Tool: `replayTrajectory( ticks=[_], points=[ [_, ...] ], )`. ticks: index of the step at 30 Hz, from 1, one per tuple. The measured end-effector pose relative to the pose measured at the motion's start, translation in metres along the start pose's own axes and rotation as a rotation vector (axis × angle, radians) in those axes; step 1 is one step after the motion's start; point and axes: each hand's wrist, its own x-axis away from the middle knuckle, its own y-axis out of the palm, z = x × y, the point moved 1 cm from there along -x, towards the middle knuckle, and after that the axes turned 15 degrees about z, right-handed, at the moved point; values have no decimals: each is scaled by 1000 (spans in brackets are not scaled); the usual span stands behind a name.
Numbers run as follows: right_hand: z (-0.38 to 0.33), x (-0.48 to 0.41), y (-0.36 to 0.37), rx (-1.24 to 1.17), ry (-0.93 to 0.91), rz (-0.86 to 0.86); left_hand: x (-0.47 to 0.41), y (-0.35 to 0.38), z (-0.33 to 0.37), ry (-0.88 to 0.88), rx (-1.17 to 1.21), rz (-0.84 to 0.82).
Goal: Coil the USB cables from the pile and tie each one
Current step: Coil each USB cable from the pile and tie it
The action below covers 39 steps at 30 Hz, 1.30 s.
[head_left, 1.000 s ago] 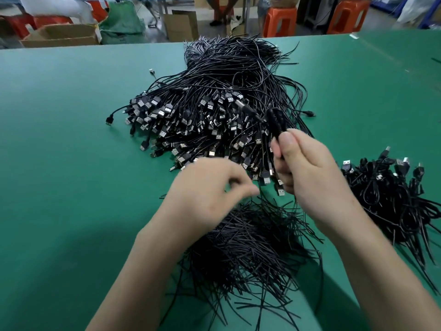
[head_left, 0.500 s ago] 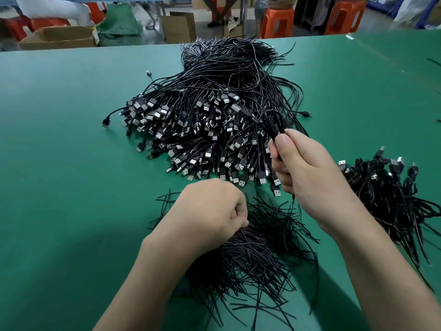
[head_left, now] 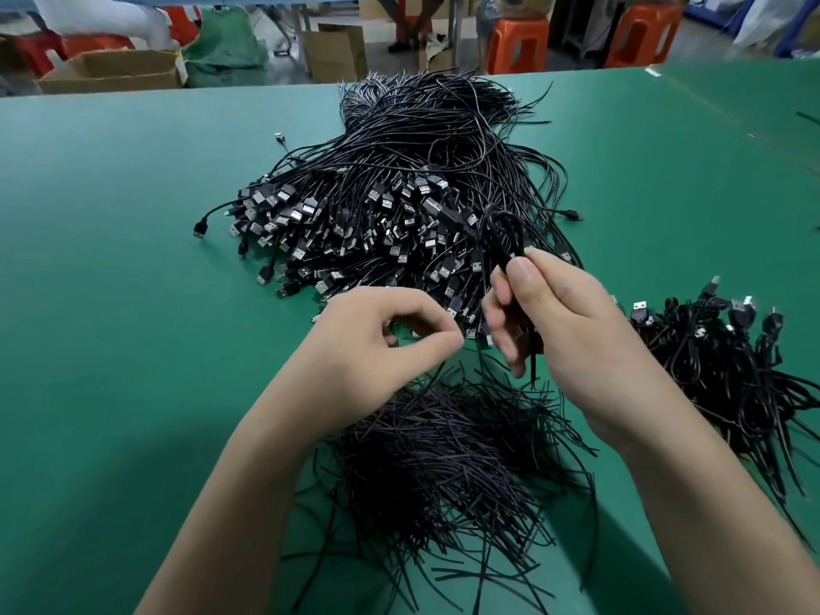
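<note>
Head camera: a green felt-like table [head_left: 111,281] carries a large pile of loose black USB cables [head_left: 399,206], their silver-tipped plugs fanned toward the person. Nearer the person lies a bristling heap of thin black wire ties [head_left: 443,459], partly under both forearms. At the right edge sits a smaller heap of coiled black cables [head_left: 727,361] (plugs sticking up here and there).

The right hand [head_left: 563,330] is raised just in front of the big pile, and its grip is pinching a folded black cable bundle [head_left: 503,237]: the thumb presses it against the curled fingers, a narrow loop stands up above the thumb, and loose ends hang below the palm.

The left hand [head_left: 381,339] hovers between the pile and the ties, just beside the right hand without touching it. Its grip is pressed together, thumb tip against forefinger tip; whether a tie sits between them I cannot tell.

Beyond the table's far edge stand a brown cardboard box [head_left: 115,71] and orange plastic stools [head_left: 517,44].
</note>
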Motion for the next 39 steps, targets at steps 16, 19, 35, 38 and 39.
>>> replayTrajectory(
  ticks=[16,19,35,38,39],
  points=[
    [-11,10,14,-116,103,-196,-3,6,1,-142,323,165],
    [-10,11,21,-204,124,-146,0,13,7,-155,445,158],
    [-5,6,15,-50,-105,252,0,14,0,-314,438,88],
    [-2,3,10,100,-145,279,-1,10,0,-254,392,210],
    [-3,3,9,125,-162,262,0,10,1,-233,389,239]
  ],
)
